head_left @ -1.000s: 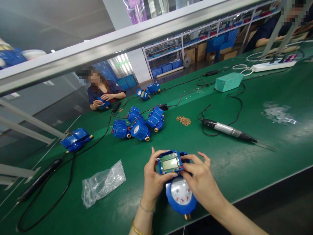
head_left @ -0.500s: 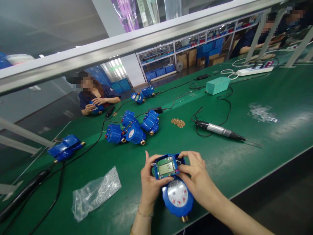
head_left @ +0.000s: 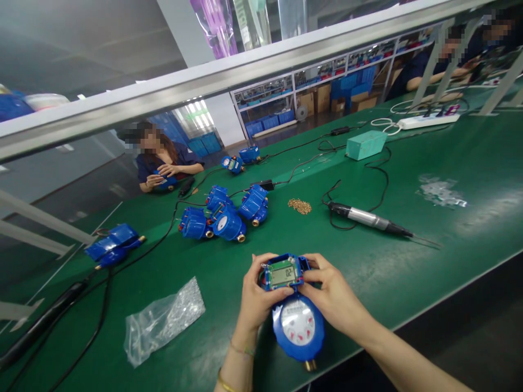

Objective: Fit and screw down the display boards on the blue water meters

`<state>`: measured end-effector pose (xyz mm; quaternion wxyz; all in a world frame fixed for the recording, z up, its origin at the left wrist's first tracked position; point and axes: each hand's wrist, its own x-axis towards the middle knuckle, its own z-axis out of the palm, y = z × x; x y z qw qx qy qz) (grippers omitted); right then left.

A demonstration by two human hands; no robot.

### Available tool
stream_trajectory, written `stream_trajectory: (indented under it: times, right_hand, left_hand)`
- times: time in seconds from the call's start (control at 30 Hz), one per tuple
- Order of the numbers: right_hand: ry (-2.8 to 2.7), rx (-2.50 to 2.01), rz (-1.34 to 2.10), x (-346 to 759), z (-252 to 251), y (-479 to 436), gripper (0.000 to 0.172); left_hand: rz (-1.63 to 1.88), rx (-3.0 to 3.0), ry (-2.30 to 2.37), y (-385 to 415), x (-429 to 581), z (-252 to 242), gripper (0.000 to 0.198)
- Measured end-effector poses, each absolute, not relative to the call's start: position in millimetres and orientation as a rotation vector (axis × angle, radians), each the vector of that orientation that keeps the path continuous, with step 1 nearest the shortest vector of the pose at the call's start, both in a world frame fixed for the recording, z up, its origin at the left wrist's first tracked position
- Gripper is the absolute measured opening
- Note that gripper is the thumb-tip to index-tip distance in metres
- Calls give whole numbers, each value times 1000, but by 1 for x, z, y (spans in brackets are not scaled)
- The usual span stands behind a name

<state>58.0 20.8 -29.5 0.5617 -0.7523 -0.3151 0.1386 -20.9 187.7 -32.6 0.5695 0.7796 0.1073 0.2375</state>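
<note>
Near the front edge of the bench I hold a blue water meter (head_left: 298, 326) with a round white dial and a brass fitting at its lower end. Its upper housing is uncovered and shows a green circuit board with a small display (head_left: 283, 276). My left hand (head_left: 258, 296) wraps the housing's left side, thumb along its lower edge. On the right side, my right hand (head_left: 333, 294) grips the housing, its fingertips at the compartment beside the board. What those fingertips touch inside is partly hidden.
Several blue meters (head_left: 229, 225) stand beyond my hands. A clear bag of small parts (head_left: 165, 321) lies left. Brass screws (head_left: 299, 206), an electric screwdriver (head_left: 363, 217), clear plastic pieces (head_left: 441, 191) and a turquoise box (head_left: 366, 145) are farther right. A co-worker (head_left: 165, 158) sits across the bench.
My right fingers have drawn in closer around the right side of the housing. My left fingers are now folded more around its left side. The meter remains in both hands.
</note>
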Motion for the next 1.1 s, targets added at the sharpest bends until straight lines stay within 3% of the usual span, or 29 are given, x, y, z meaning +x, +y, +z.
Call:
stream_trajectory:
  times: [0.37, 0.57, 0.9, 1.1]
  right_hand:
    - [-790, -1911, 327, 73, -28, 23, 26]
    - [-763, -1882, 283, 72, -36, 24, 27]
    - [-651, -1944, -122, 57, -38, 23, 17]
    - [-647, -2030, 212, 63, -29, 15, 22]
  left_hand:
    - [562, 1815, 232, 181, -17, -25, 56]
    - [374, 1730, 330, 176, -19, -21, 61]
    - [361, 1635, 367, 168, -24, -19, 59]
    - [425, 1693, 353, 165, -27, -22, 57]
